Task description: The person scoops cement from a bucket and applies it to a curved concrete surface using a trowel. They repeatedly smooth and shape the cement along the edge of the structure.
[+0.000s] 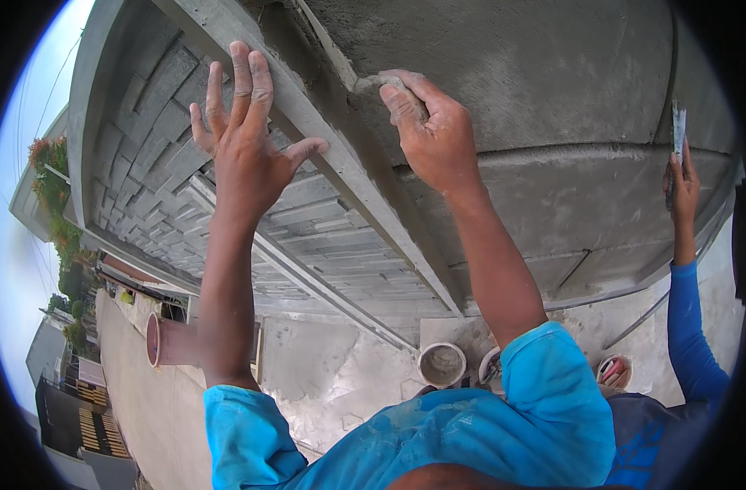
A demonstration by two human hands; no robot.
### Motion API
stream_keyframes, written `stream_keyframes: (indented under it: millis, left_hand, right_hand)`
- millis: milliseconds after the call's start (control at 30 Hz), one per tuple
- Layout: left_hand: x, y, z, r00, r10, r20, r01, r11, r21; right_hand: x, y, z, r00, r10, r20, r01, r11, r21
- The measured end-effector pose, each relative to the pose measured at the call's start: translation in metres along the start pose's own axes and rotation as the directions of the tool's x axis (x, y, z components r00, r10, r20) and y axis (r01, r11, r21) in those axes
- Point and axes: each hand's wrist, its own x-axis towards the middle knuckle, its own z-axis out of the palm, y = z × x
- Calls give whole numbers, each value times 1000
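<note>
My left hand [246,135] is spread open, its dusty fingers lying against a long pale-grey straight bar [352,155] along the wall's corner. The thumb reaches over the bar's face. My right hand [438,131] is closed round the cement-crusted handle of a trowel [328,45]. Its narrow blade, seen nearly edge-on, points up and left beside the bar, against a strip of dark wet mortar [295,49]. Right of the trowel stretches the grey plastered wall [520,73], crossed by grooves.
Grey stone cladding [156,155] covers the left wall face, with a second long bar [308,278] across it. Below are a bucket of mortar [442,364], a reddish bucket [169,339] and a tool bucket [614,371]. At right, another person's hand [683,188] holds a flat blade [678,126].
</note>
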Motion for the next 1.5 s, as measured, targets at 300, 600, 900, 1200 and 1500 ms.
stream_keyframes:
  millis: [300,600,900,1200,1500]
  left_hand:
    - [-3,-1,1,999,-11,-33,8,996,-84]
    - [-1,-2,4,999,21,-50,-23,999,-46]
    - [-3,-5,4,999,26,-36,-27,999,-19]
    - [0,-7,6,994,94,-54,-91,994,53]
    - [-1,-11,5,990,131,-51,-129,991,39]
  right_hand:
    - [-28,0,-8,988,22,154,-53,978,202]
    - [-18,38,5,995,86,46,-88,995,41]
    - [-49,25,-20,953,223,204,-266,939,217]
    - [-79,77,-5,999,23,-48,-25,999,-30]
    - [-91,54,13,986,-147,-81,131,975,-180]
